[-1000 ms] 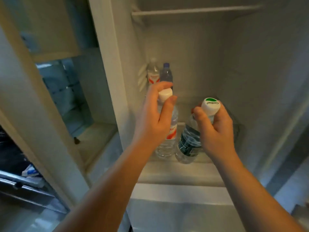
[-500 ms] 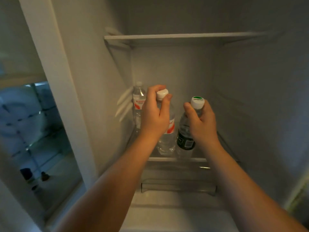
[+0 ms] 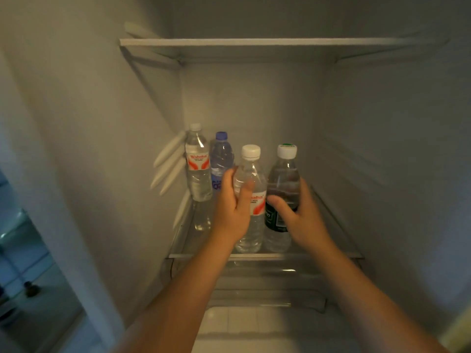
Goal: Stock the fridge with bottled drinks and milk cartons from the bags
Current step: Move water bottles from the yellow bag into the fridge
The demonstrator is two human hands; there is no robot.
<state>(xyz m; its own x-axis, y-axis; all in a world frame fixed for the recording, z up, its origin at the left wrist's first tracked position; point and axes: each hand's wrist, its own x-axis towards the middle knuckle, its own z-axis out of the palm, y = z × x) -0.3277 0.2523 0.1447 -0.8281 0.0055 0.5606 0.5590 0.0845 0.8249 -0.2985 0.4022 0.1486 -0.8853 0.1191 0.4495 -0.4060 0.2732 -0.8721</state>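
Plastic bottles (image 3: 251,169): right hand (image 3: 303,215) grips lower now; left hand (image 3: 233,212) seemingly likewise.

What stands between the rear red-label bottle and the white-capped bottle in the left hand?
A blue-capped bottle stands there, as the head view shows.

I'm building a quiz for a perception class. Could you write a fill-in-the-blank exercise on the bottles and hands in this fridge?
1. ____ bottles stand on the glass shelf.
2. The right hand grips the dark-label bottle, whose cap top is ____.
3. The left hand grips the front red-label bottle, whose cap is ____.
4. The fourth bottle, beside the rear red-label bottle, has a ____ cap.
Missing words: four, green, white, blue.
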